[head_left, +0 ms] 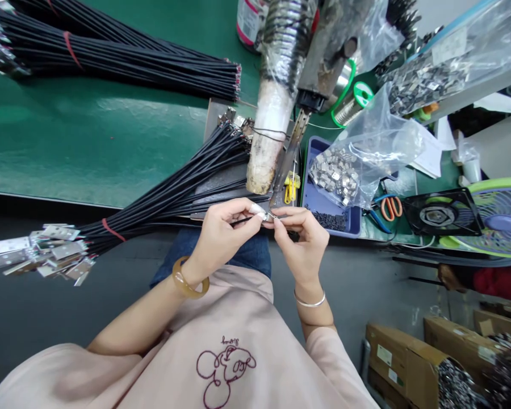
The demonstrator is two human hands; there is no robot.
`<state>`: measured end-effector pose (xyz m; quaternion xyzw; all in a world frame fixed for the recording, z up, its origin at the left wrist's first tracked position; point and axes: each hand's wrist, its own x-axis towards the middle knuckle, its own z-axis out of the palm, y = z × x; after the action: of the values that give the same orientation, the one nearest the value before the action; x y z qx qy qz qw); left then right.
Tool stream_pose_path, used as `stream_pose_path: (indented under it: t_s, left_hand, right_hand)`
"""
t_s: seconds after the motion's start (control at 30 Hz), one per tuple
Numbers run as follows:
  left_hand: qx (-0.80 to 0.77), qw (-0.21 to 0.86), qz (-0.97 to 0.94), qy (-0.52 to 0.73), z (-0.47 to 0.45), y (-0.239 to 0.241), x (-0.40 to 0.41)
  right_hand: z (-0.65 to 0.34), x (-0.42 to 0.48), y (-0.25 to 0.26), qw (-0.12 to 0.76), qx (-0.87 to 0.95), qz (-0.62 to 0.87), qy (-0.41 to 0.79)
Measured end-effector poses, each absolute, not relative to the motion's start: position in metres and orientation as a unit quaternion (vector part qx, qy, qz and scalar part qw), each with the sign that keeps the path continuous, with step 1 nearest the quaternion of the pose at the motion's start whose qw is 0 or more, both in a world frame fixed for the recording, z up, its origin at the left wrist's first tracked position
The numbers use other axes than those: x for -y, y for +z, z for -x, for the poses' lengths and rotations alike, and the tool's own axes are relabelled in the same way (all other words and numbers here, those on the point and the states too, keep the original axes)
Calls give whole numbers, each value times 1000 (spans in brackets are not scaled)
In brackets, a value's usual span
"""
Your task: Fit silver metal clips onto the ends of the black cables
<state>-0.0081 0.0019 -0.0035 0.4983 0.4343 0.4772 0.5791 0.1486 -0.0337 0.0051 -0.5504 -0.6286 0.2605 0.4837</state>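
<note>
My left hand pinches the end of a black cable between thumb and fingertips, close to the table's front edge. Opposite it, my right hand is closed on a tiny silvery metal part at the cable's tip; its exact kind is too small to tell. The fingertips of both hands almost meet. Left of them runs a bundle of black cables, tied with a red band, its metal-plated ends hanging past the table edge. A soldering iron hangs above, its shaft pointing down towards my hands.
A white-tipped flexible duct comes down beside the iron. A purple tray holds bagged metal connectors and small black pieces. Solder spools, pliers, a black fan and more cable bundles lie around. Cartons stand lower right.
</note>
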Motion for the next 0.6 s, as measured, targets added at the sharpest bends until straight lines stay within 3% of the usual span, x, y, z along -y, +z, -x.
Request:
stream_pose_path:
  t_s: [0.6]
  left_hand:
    - [-436, 557, -527, 471, 6, -6, -2]
  right_hand:
    - [-152, 27, 9, 489, 608, 529, 334]
